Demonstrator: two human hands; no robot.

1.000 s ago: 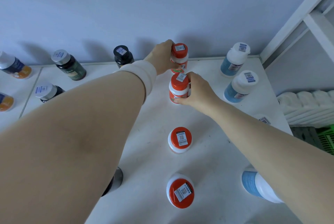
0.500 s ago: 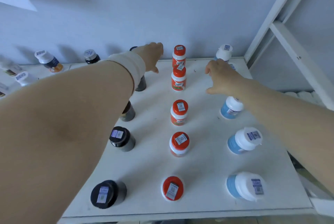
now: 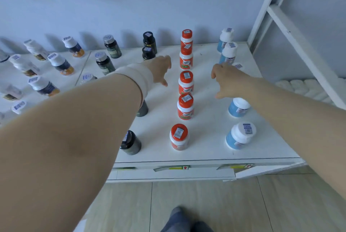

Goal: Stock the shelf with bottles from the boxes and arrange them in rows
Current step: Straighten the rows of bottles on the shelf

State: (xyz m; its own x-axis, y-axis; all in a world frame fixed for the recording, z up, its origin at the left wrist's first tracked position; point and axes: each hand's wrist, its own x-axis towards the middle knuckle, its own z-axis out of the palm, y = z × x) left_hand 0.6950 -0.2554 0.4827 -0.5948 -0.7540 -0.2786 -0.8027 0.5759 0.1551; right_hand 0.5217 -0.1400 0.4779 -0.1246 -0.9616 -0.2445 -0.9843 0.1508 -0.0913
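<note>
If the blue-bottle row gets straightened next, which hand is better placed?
Right, probably. The right hand hovers open beside the blue bottles; the left hand is beyond the red-capped row.

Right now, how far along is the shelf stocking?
Done: five red-capped bottles stand in a row down the shelf, with dark bottles on their left and blue bottles on their right, also in rows. In hand: nothing; the left hand and right hand hover open either side of the red row. Left: unclear, since no boxes are in view.
</note>
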